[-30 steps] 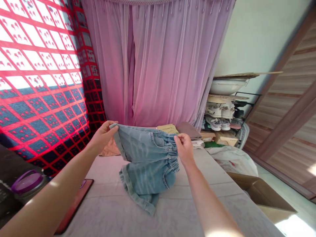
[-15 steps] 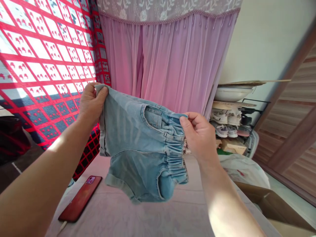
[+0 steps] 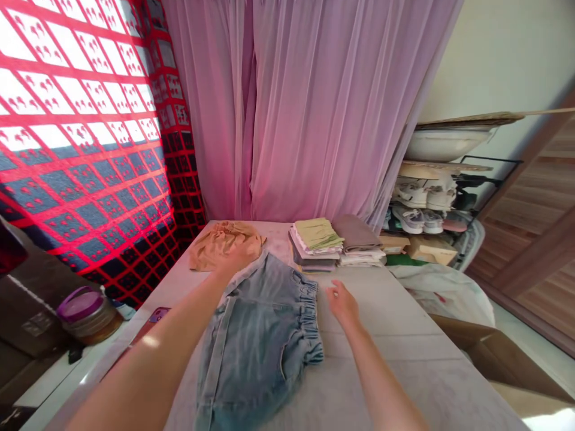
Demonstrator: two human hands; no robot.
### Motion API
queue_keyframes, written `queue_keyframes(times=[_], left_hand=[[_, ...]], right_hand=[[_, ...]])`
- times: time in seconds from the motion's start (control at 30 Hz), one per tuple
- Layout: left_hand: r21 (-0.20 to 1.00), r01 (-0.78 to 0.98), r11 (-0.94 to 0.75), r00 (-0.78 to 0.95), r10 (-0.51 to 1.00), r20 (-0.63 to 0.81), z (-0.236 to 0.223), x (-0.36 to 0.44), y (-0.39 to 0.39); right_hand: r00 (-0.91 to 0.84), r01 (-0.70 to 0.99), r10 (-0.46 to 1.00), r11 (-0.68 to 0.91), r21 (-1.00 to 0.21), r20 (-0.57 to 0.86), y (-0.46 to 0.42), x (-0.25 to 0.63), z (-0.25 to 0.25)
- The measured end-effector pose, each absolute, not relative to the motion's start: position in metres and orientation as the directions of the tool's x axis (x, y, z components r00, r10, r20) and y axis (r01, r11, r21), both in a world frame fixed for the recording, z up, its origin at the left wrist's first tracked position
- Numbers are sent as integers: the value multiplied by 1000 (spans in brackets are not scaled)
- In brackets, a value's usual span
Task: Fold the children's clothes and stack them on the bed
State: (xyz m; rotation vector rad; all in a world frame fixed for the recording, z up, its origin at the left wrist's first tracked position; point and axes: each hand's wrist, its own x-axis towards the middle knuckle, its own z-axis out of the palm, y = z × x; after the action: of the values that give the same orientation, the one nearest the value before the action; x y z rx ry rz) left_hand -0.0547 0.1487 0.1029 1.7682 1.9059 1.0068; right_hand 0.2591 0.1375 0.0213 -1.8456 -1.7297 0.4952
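A: Right hand?

B: Loosely curled, small gap between thumb and forefinger. Holds nothing. Just beside the waistband, not touching.

A: Left hand?

B: Blurred, at the far hem. Cannot tell whether the fingers pinch the denim or merely lie against it.

A: Shorts?

B: On the table, between the forearms. Waistband toward the right, leg ends toward the left. Near edge smeared by blur; its lie unclear.

A: Handling notes?

B: My judgement: waistband first. The gathers look elastic, likely to spring back, so draw it straight with a light pull and hold it there. Left fingertips best pin the far hem, lest the whole piece slide. Then a flat palm from waistband to hem; poking at creases likely makes new ones. Worth checking that the legs line up.

A: Further out?

B: Tan cloth, rumpled, overlapped in view by the left hand; contact unclear. Folded stack, green piece on top, near the far end of the waistband. Grey cloth to its right, over white folds. Phone beside the left forearm, partly hidden. Sweeping strokes best kept short of all these.
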Motion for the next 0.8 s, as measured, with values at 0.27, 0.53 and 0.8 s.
queue_keyframes(times=[0.27, 0.53, 0.8], left_hand=[[680, 709, 186, -245, 970, -11, 37, -87, 82], [788, 561, 252, -332, 941, -64, 12, -107, 32], [770, 553, 317, -335, 931, -143, 14, -109, -6]], right_hand=[[-334, 747, 884, 459, -481, 327, 119, 227, -1], [-218, 711, 863, 461, -532, 457, 105, 232, -25], [-291, 520, 892, 452, -725, 347, 57, 273, -29]])
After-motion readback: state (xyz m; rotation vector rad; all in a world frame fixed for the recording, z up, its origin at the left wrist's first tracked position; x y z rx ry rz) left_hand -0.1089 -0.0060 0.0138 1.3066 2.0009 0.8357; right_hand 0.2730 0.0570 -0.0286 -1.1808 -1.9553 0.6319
